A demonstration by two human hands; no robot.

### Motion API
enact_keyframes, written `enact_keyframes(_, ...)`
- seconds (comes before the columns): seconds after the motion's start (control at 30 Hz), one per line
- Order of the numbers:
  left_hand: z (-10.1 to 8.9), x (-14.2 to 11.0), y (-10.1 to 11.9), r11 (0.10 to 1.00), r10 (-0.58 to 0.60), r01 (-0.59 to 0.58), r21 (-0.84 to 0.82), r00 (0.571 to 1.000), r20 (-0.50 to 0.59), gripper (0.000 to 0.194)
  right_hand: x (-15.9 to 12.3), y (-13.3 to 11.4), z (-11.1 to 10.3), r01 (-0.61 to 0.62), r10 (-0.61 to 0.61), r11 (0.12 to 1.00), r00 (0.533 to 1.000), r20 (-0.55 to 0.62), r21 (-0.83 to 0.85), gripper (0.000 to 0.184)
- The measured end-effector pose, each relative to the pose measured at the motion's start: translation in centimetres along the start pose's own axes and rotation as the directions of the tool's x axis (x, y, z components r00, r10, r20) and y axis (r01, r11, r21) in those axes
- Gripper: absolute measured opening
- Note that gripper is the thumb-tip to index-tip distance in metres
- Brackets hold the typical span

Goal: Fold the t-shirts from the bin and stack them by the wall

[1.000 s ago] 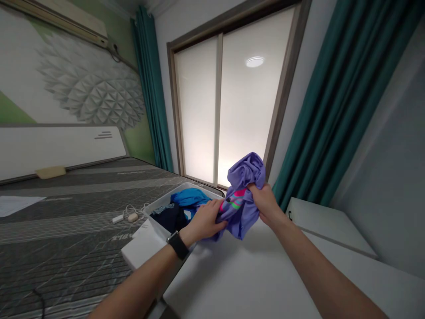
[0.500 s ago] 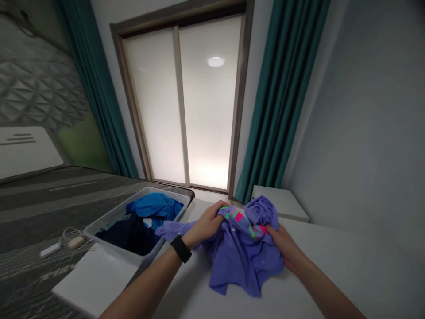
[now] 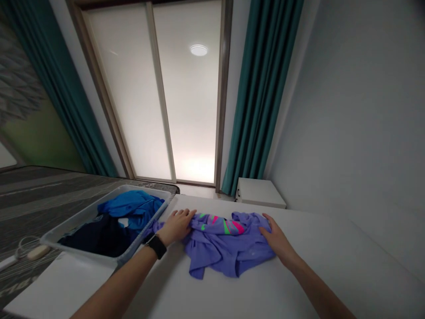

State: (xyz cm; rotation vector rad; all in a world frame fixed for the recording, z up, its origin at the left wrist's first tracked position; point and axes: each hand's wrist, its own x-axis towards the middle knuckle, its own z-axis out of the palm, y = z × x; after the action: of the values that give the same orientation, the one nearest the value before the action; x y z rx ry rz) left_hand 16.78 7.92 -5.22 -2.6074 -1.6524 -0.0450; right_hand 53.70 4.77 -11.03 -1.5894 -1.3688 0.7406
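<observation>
1. Pressing down on the left edge of a purple shirt (image 3: 229,248) with the left hand (image 3: 177,226), palm low and fingers spread, no pinch showing, apparently pinning that side against the surface below.
2. Flattening the right side of the shirt with the right hand (image 3: 277,241), fingers lying close together, again with no pinch showing, apparently bearing on the cloth from the opposite side to keep it from sliding.
3. Lying between the 2 hands on a white table (image 3: 332,270), the shirt is showing its pink and green print along the far edge, with uneven folds bunching toward the near edge.
4. Holding a blue cloth (image 3: 131,208) and a dark cloth (image 3: 96,237) inside a white plastic tub (image 3: 86,212), set just left of the shirt and within easy reach of the left hand, with a bit of purple cloth nearly touching its rim.
5. Wearing a black watch (image 3: 155,246) on the left wrist, well clear of the cloth.
6. Standing beyond the table's far edge, a white cabinet (image 3: 260,192) is sitting beside teal curtains (image 3: 262,97), with a grey mattress (image 3: 33,195) lying to the left.
</observation>
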Motion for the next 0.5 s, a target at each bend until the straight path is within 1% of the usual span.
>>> enact_keyframes(0.07, -1.2, -1.3, 0.0, 0.995, -0.038, 0.049, 0.083, 0.991, -0.13, 0.062, 0.0, -0.2, 0.4, 0.023, -0.023, 1.0, 0.999, 0.035, 0.0, 0.061)
enact_keyframes(0.1, -1.9, -2.1, 0.7, 0.994, -0.025, 0.044, 0.095, 0.982, -0.188, 0.062, -0.1, -0.3, 0.6, 0.046, -0.045, 0.999, 0.997, 0.061, -0.012, 0.057)
enact_keyframes(0.13, -2.6, -3.0, 1.7, 0.996, 0.029, -0.01, 0.085, 0.974, -0.226, 0.06, -0.2, -0.5, 0.9, 0.073, -0.07, 0.997, 0.994, 0.088, -0.035, 0.052)
enact_keyframes(0.17, -3.1, -3.9, 3.1, 0.995, 0.102, -0.093, 0.048, 0.964, -0.247, 0.056, -0.4, -0.7, 1.1, 0.104, -0.096, 0.993, 0.989, 0.116, -0.064, 0.047)
enact_keyframes(0.2, -3.4, -4.8, 4.7, 0.977, 0.202, -0.211, -0.013, 0.952, -0.23, 0.05, -0.6, -0.9, 1.2, 0.132, -0.119, 0.987, 0.983, 0.141, -0.093, 0.043)
enact_keyframes(0.23, -3.4, -5.6, 6.2, 0.946, 0.298, -0.316, -0.078, 0.937, -0.182, 0.046, -0.9, -1.2, 1.2, 0.158, -0.136, 0.98, 0.976, 0.167, -0.122, 0.038)
enact_keyframes(0.27, -3.1, -6.3, 7.6, 0.918, 0.355, -0.373, -0.133, 0.924, -0.141, 0.045, -1.1, -1.4, 1.2, 0.179, -0.149, 0.973, 0.97, 0.193, -0.145, 0.034)
enact_keyframes(0.3, -2.6, -6.7, 8.6, 0.905, 0.379, -0.394, -0.163, 0.918, -0.114, 0.05, -1.4, -1.6, 1.0, 0.194, -0.157, 0.968, 0.963, 0.217, -0.162, 0.031)
enact_keyframes(0.33, -2.0, -6.9, 9.2, 0.904, 0.378, -0.39, -0.177, 0.92, -0.099, 0.053, -1.7, -1.8, 0.8, 0.203, -0.16, 0.963, 0.959, 0.234, -0.176, 0.029)
enact_keyframes(0.37, -1.1, -6.8, 9.4, 0.913, 0.353, -0.365, -0.185, 0.931, -0.094, 0.05, -2.0, -1.9, 0.4, 0.208, -0.16, 0.96, 0.957, 0.242, -0.188, 0.028)
enact_keyframes(0.43, 0.5, -5.9, 8.7, 0.936, 0.286, -0.299, -0.185, 0.954, -0.091, 0.034, -2.7, -2.1, -0.3, 0.19, -0.141, 0.961, 0.962, 0.235, -0.202, 0.026)
enact_keyframes(0.47, 1.2, -5.2, 8.1, 0.946, 0.254, -0.267, -0.185, 0.963, -0.092, 0.027, -3.0, -2.1, -0.7, 0.151, -0.106, 0.968, 0.97, 0.219, -0.201, 0.025)
enact_keyframes(0.5, 1.7, -4.3, 7.3, 0.951, 0.226, -0.239, -0.193, 0.97, -0.09, 0.025, -3.4, -2.2, -1.1, 0.086, -0.046, 0.978, 0.977, 0.207, -0.189, 0.025)
